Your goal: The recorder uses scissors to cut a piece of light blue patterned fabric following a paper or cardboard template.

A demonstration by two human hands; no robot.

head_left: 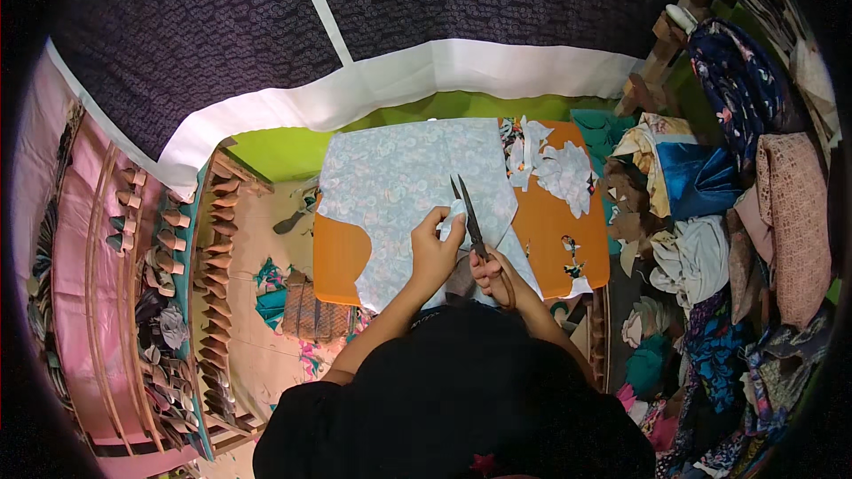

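My left hand [435, 248] pinches the pale blue floral cloth [399, 186] on the orange table [342, 266]; right hand [490, 273] grips dark scissors [469, 213], blades parted. Keep cloth taut beside the blades.

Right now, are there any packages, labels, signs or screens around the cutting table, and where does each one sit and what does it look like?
None show anywhere in the head view.
The orange table holds only pale blue patterned cloth and white scraps.
The left hand pinches the cloth; the right hand holds dark scissors.
Heaped fabrics lie on the right.
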